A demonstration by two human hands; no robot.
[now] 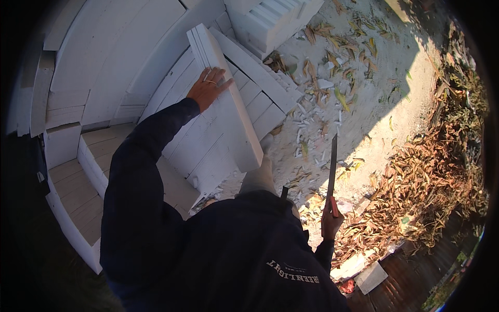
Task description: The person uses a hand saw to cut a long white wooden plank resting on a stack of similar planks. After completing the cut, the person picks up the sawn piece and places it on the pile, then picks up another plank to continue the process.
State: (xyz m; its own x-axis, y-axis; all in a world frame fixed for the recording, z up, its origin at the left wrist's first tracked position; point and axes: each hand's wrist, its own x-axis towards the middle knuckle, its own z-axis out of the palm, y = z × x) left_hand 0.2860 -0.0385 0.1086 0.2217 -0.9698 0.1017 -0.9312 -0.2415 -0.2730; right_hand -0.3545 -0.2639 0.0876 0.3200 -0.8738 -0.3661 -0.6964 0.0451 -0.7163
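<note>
My left hand rests palm-down on a long white block that lies tilted across a stack of white blocks; a ring shows on one finger. My right hand hangs low by my side and grips the handle of a long dark blade that points up and away from me. My dark sleeves and torso fill the lower middle of the head view.
More white blocks are piled at the top and in stacked rows at left. White chips and dry leaves litter the sandy ground at right. Pale slabs lie at the lower right.
</note>
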